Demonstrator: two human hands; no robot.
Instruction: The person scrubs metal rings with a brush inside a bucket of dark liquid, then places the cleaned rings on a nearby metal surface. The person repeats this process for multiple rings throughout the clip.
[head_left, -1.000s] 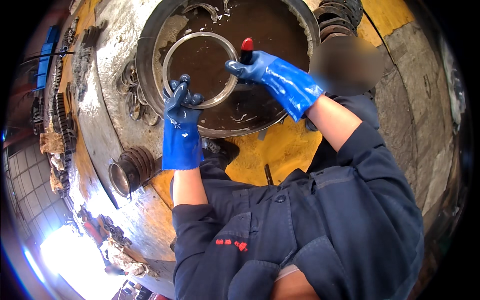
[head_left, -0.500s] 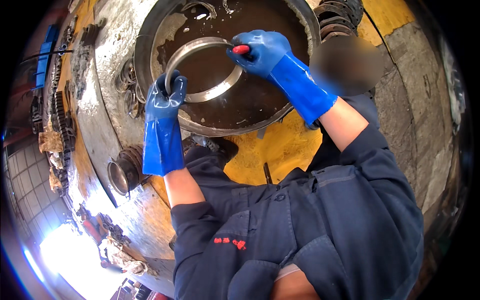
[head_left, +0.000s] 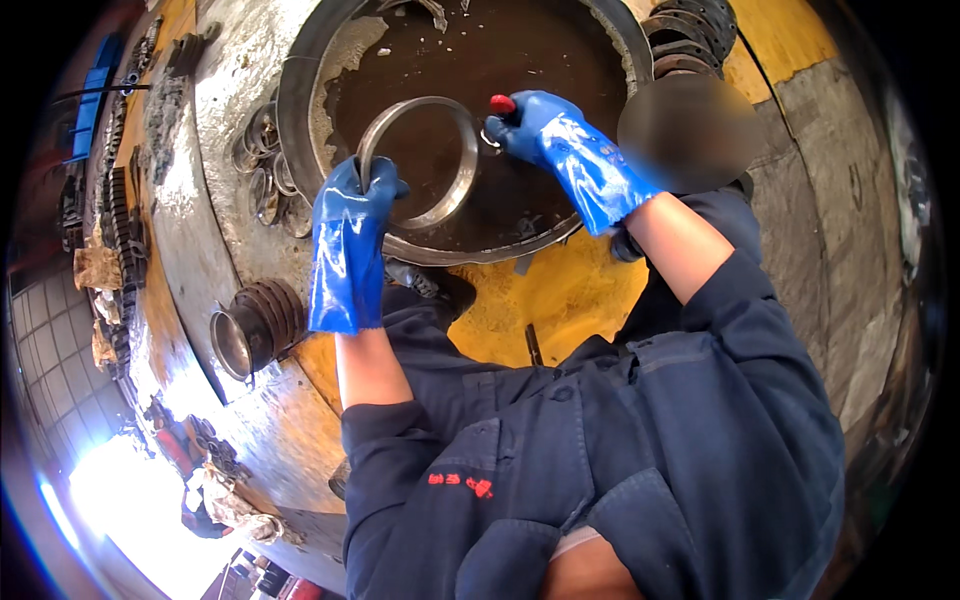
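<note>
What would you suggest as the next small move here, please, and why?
Probably bring the right hand, holding the red-ended tool, to the metal ring: the left hand grips the ring's left side, while the tool appears just off its right.

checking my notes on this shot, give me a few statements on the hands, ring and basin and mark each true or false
1. The left hand grips the metal ring. True.
2. The right hand is bare. False: it wears a blue glove.
3. The round basin contains dark liquid. True.
4. The metal ring lies on the yellow floor. False: it is held over the basin.
5. A red-ended tool pokes from the right hand. True.
</note>
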